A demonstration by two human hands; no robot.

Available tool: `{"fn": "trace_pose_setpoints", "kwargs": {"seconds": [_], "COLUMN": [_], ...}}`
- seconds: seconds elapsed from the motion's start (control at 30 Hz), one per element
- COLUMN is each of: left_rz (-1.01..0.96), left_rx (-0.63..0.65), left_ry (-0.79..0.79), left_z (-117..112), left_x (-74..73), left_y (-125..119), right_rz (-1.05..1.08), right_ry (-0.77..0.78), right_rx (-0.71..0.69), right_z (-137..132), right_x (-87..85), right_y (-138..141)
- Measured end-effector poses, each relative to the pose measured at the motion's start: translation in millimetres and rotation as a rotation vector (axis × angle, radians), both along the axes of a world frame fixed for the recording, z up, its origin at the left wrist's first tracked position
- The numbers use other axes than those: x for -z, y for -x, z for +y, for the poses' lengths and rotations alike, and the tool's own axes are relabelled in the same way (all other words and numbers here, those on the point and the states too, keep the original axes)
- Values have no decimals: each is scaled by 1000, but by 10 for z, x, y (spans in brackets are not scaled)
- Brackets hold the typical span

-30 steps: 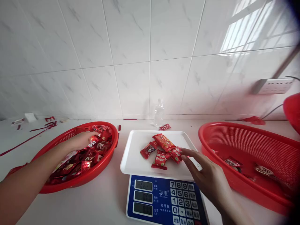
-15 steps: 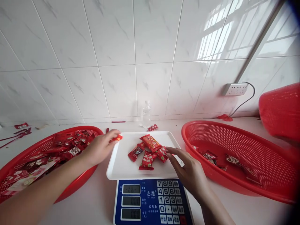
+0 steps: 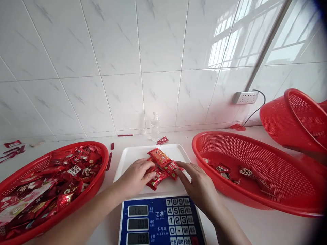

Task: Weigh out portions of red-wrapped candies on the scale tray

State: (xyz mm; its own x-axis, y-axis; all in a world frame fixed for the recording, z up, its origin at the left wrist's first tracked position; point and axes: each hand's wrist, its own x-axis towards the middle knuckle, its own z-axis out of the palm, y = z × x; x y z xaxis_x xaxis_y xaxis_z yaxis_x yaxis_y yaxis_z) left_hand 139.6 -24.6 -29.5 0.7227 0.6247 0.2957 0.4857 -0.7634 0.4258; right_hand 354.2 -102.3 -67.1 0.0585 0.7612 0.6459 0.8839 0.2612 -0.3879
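Observation:
Several red candy packets (image 3: 161, 164) lie in a small pile on the white tray (image 3: 127, 160) of a blue electronic scale (image 3: 158, 221). My left hand (image 3: 136, 177) rests on the left side of the pile, fingers curled over the packets. On the right edge of the pile, my right hand (image 3: 198, 185) has its fingers stretched out and touching a packet. A red basket (image 3: 95, 185) full of red candy packets (image 3: 55, 180) sits at the left.
A second red mesh basket (image 3: 255, 160) at the right holds a few packets (image 3: 231, 172). Another red basket (image 3: 293, 119) leans at the far right. A small clear bottle (image 3: 154, 126) stands by the tiled wall, with a socket (image 3: 245, 97) and cable nearby.
My left hand left the left basket with a packet and came to the pile on the scale tray. The view shifted right. My right hand stayed at the pile.

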Motion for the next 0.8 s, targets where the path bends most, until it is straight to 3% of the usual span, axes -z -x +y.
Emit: {"fn": "trace_pose_setpoints", "kwargs": {"seconds": [0.17,0.43,0.5,0.63,0.8], "left_rz": [-103,-574,-647,-708,-722], "left_rx": [-46,-210,-213,-288,-372], "left_ry": [-120,-437,-475,-479,-392], "left_z": [-125,-374,-396,-345,-242], "left_x": [139,396,468,577,620], "left_y": [119,540,609,634,638], "right_rz": [-49,65,103,177,263], "right_ry": [69,23,-64,-394,-628], "right_rx": [-69,-32,7,111,38], "right_z": [1,-40,-54,-141,-392], "right_x": [20,-39,-70,-141,-88], "right_y": [14,30,35,46,39]}}
